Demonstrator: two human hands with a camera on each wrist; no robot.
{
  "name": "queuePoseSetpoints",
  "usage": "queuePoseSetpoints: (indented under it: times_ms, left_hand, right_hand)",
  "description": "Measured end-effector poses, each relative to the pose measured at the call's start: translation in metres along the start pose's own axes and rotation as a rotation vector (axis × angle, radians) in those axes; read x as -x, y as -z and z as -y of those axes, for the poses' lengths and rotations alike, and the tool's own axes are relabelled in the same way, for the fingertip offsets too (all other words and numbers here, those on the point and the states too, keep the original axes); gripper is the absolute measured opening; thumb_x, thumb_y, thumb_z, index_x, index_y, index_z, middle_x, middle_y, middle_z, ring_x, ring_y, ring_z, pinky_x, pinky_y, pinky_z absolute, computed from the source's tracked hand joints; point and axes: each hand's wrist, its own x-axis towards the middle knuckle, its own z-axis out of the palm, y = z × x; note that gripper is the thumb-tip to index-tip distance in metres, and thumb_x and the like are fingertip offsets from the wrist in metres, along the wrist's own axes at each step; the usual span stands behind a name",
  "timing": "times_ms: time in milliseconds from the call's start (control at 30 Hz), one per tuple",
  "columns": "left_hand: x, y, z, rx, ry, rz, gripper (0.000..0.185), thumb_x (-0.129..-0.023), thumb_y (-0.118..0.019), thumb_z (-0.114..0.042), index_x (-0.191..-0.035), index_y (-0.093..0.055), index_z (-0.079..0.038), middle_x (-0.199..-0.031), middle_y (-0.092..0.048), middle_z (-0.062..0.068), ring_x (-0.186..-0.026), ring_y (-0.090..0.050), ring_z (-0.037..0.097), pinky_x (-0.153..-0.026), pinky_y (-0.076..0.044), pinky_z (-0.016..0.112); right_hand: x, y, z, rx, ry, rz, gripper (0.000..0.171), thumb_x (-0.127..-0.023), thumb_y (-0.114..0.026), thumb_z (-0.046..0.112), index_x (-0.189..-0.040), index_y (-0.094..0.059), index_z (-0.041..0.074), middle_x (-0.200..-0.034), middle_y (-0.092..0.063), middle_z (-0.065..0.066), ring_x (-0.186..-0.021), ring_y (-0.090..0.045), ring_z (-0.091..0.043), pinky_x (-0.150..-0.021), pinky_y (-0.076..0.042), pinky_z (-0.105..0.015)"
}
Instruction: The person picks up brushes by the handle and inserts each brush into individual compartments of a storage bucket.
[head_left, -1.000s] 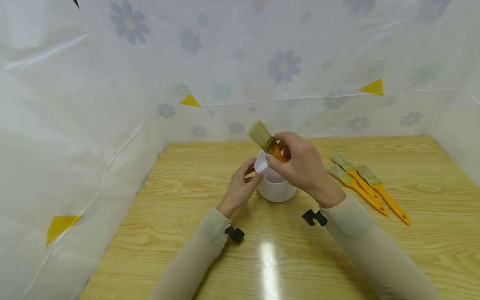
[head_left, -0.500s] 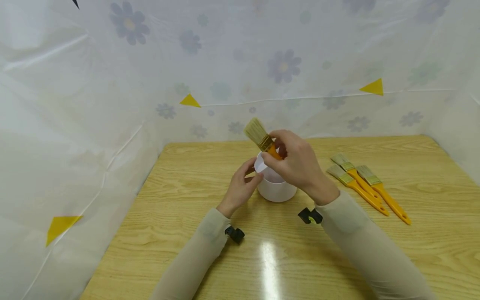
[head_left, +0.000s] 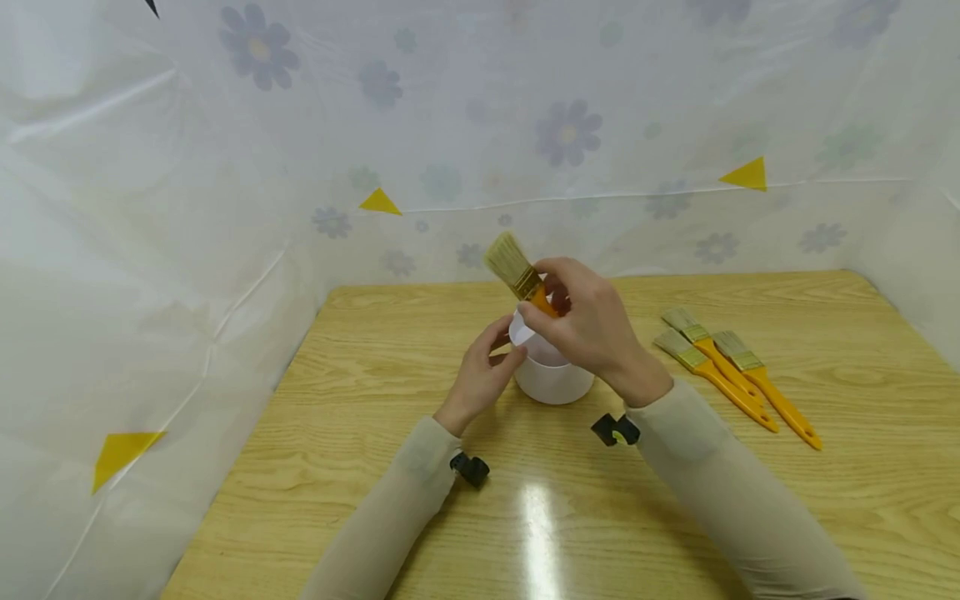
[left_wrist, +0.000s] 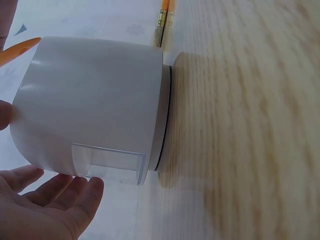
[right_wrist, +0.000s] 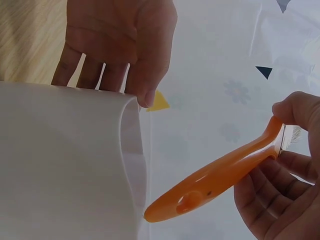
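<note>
A white round container with a slanted rim stands upright on the table. My left hand holds its left side near the rim, fingers along the outer wall and thumb toward the front. On that wall, the left wrist view shows a clear label pocket. My right hand pinches a paintbrush close to its metal band, bristles tilted up and to the left. The tip of its orange handle points down over the container's mouth, close to the rim in the right wrist view.
Three more orange-handled paintbrushes lie on the wooden table to the right, two of them overlapping. Flowered plastic sheeting rises behind the table and at its sides, marked with yellow triangles.
My right hand has shifted slightly left and up with the paintbrush. The left hand and the container have stayed in place.
</note>
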Motion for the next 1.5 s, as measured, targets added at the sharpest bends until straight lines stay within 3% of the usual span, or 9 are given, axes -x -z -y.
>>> queuePoseSetpoints:
  times_ms: [700,1167,1500]
  left_hand:
    - [0.001,0.0,0.001,0.011,-0.001,0.005,0.052,-0.099,-0.052,-0.014,-0.146,-0.034,-0.002,-0.146,-0.038,0.018,-0.128,-0.045,0.033,-0.099,-0.044,0.047]
    - [0.001,0.0,0.002,0.011,0.001,0.008,0.054,-0.099,-0.053,-0.016,-0.147,-0.032,0.0,-0.146,-0.037,0.02,-0.128,-0.044,0.034,-0.099,-0.044,0.047]
    - [0.001,0.0,0.0,0.018,-0.005,0.012,0.054,-0.099,-0.052,-0.016,-0.147,-0.032,0.0,-0.146,-0.036,0.022,-0.129,-0.042,0.038,-0.099,-0.043,0.048]
  right_hand:
    - [0.013,-0.011,-0.01,-0.012,-0.046,0.029,0.039,-0.082,-0.074,0.022,-0.112,-0.061,0.001,-0.08,-0.058,-0.004,-0.062,-0.052,-0.012,-0.056,-0.048,-0.028]
    - [0.027,-0.017,-0.014,-0.016,-0.069,0.06,0.041,-0.083,-0.071,0.021,-0.116,-0.058,0.001,-0.096,-0.06,-0.007,-0.066,-0.056,-0.017,-0.057,-0.048,-0.03]
    - [0.032,-0.02,-0.016,0.0,-0.07,0.039,0.04,-0.083,-0.072,0.021,-0.115,-0.058,0.001,-0.094,-0.06,-0.007,-0.064,-0.055,-0.014,-0.057,-0.049,-0.029]
